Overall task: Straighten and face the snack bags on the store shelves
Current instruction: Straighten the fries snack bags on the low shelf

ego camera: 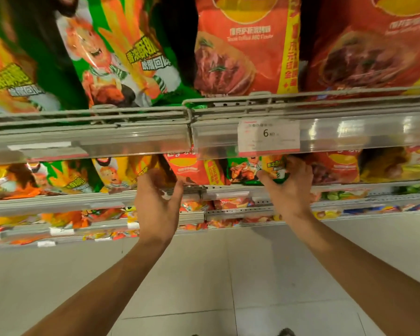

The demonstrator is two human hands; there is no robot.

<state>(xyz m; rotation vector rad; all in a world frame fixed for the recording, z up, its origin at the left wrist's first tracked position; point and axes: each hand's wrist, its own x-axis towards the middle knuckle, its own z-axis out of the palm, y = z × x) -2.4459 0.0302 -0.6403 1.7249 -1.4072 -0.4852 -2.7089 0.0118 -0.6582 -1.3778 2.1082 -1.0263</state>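
Gripping: my right hand (pixel 287 183) is closed around the lower edge of a small green snack bag (pixel 257 169) on the second shelf, thumb across its front, fingers curled behind its right side.
Left hand: my left hand (pixel 157 202) is spread and holds nothing; the fingertips reach up toward the yellow snack bag (pixel 129 173) and the palm hovers just in front of the second shelf's rail (pixel 83 198).
Bag in hand: it stands just under the price tag (pixel 268 135), between an orange-red BBQ chip bag (pixel 194 168) on its left and another red bag (pixel 335 166) on its right. It looks like the wrong flavour for that slot, though I judge that from the colours alone.
Neighbours: the yellow and green bags to the left lean at mixed angles rather than facing square.
Shelf above: large green bags (pixel 121 57) tilt sideways; the large BBQ bags (pixel 243 44) stand fairly upright behind the wire fence (pixel 301 97).
Lower shelves: more packets show, too blurred to name.
Step in hand: I take this to be fixing the green bag, either pulling it out or turning it square.
Next move: keep a light grip so the chips aren't crushed, clear the rail lip, then use my free left hand to steady the leaning bags beside it.
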